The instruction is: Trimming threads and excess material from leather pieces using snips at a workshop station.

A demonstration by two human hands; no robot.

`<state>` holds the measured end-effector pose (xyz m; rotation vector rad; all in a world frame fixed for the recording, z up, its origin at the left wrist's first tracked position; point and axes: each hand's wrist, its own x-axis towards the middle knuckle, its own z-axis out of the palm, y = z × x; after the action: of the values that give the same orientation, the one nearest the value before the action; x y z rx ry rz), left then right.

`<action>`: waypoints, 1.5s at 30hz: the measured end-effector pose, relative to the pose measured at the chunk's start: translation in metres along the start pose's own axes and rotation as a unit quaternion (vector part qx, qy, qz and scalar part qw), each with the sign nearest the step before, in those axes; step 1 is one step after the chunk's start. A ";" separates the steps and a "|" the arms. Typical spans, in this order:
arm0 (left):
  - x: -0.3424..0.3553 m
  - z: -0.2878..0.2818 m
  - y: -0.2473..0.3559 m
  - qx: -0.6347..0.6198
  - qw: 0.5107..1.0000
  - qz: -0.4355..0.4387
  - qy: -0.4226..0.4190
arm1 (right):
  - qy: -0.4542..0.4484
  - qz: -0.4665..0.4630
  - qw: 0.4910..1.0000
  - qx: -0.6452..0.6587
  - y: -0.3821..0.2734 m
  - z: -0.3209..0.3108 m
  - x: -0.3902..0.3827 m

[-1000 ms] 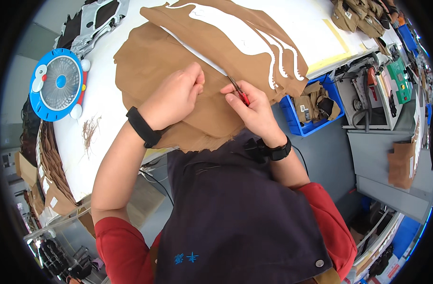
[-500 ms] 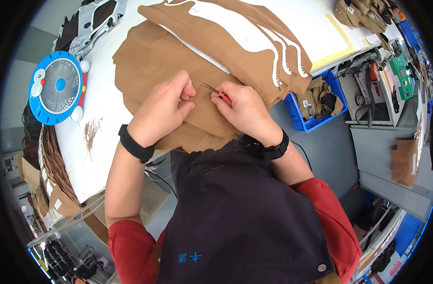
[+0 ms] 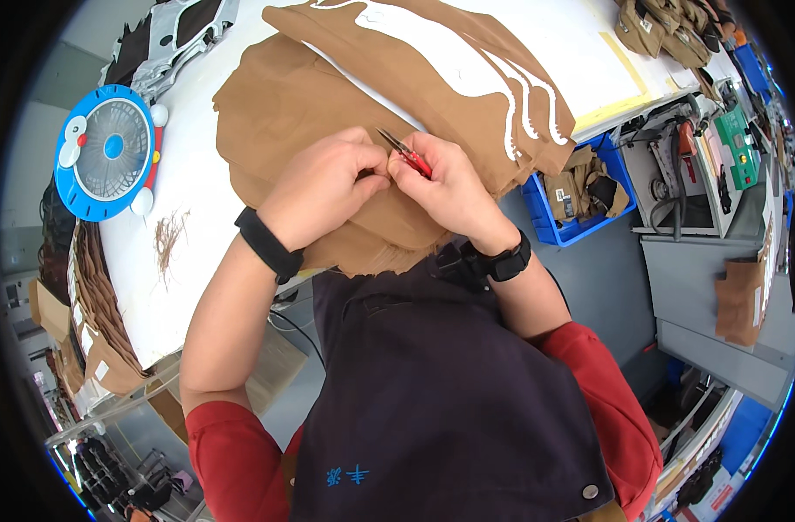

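Observation:
Brown fabric pieces point(image 3: 267, 113) lie stacked on the white table in front of me, their near edges frayed. My right hand point(image 3: 445, 187) grips small red-handled thread snips point(image 3: 412, 159), with the blades pointing away and up to the left. Beside it, my left hand point(image 3: 332, 183) is closed in a pinch just above the fabric. Its fingertips nearly meet those of the right hand. Whatever is pinched there is too small or hidden to make out. Further back lies a brown piece with white curved strips point(image 3: 450, 65).
A blue fan point(image 3: 112, 148) stands on the white table point(image 3: 189, 287) at the left, near a small heap of loose threads point(image 3: 167, 244). Stacked brown panels point(image 3: 102, 296) hang at the left edge. On the right, a blue crate point(image 3: 580, 230) holds brown items.
My left hand has moved right, up to the right hand, and its fingers have closed in a pinch. The snips now point more steeply away from me.

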<state>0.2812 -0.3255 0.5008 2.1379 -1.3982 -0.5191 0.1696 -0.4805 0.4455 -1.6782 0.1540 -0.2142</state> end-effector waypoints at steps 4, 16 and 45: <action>0.003 -0.004 -0.001 -0.011 1.000 -0.016 0.001 | 0.067 -0.018 0.997 0.029 -0.006 -0.004 -0.002; 0.003 -0.001 -0.019 -0.184 0.982 -0.046 0.025 | -0.052 0.011 0.997 0.049 0.006 -0.020 -0.033; 0.018 -0.010 0.009 0.183 0.980 0.070 -0.038 | -0.002 0.076 0.970 0.230 0.017 -0.017 -0.024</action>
<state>0.2875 -0.3429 0.5134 2.2937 -1.7882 -0.3100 0.1425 -0.4931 0.4291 -1.1992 0.2124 -0.1186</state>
